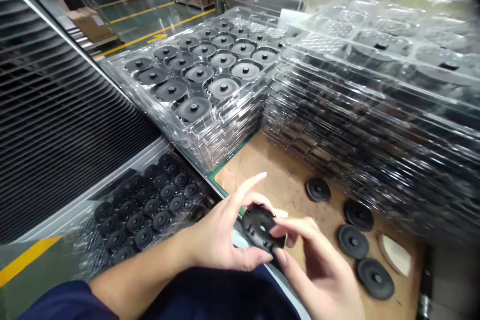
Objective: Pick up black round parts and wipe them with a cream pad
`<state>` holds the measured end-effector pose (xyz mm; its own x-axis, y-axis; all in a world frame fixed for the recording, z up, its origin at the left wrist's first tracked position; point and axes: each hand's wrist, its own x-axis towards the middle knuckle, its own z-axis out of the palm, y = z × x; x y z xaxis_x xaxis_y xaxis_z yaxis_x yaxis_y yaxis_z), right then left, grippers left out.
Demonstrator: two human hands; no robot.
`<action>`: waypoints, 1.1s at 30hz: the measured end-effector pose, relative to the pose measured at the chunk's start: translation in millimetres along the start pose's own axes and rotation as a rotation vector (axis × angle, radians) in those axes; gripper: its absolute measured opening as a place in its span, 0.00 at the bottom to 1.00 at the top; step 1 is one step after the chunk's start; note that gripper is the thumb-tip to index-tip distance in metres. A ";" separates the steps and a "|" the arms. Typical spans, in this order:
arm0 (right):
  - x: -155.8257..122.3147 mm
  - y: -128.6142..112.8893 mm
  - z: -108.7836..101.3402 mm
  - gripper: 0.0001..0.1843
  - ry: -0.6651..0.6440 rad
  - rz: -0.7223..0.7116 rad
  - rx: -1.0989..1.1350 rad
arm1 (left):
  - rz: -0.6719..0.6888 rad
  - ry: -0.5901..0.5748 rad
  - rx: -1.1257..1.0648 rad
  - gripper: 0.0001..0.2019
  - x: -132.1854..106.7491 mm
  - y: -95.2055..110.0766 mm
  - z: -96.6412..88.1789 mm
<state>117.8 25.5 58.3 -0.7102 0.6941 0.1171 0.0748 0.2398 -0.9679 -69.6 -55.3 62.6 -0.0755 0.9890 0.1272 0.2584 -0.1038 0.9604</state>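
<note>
Both my hands grip one black round plastic disc [258, 227] above the near edge of the cardboard-topped table. My left hand [228, 232] holds its left side, thumb below and fingers behind, with the index finger raised. From the right, my right hand [318, 262] pinches the disc's rim between thumb and fingers. The disc is tilted, and small clips and a pale centre spot show on its face. On the cardboard [273, 160] to the right lie several similar loose discs, among them a black disc [318, 189] and another disc [376, 278].
A clear plastic tray stack [221, 145] with discs in its top pockets stands ahead. A taller tray stack [356, 125] rises at right. Lower left sits another disc-filled tray [150, 210], beside a black ribbed panel [56, 110]. A cream curved piece [395, 255] lies far right.
</note>
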 end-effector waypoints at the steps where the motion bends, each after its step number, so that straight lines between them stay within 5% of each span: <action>1: 5.1 2.5 2.6 0.11 -0.014 0.016 0.042 | -0.040 -0.026 -0.023 0.49 0.5 0.7 0.3; 10: 15.6 -5.5 -3.5 0.07 -0.180 0.387 0.558 | -0.199 -0.185 -0.181 0.50 3.1 3.0 2.9; 33: 20.0 8.2 -11.3 0.07 -0.205 0.488 0.786 | -0.221 -0.217 -0.160 0.57 12.3 -2.1 9.0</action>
<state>112.1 49.0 55.2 -0.8398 0.4461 -0.3094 -0.0436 -0.6235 -0.7806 -62.4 -42.0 60.0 0.0982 0.9869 -0.1278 0.1027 0.1176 0.9877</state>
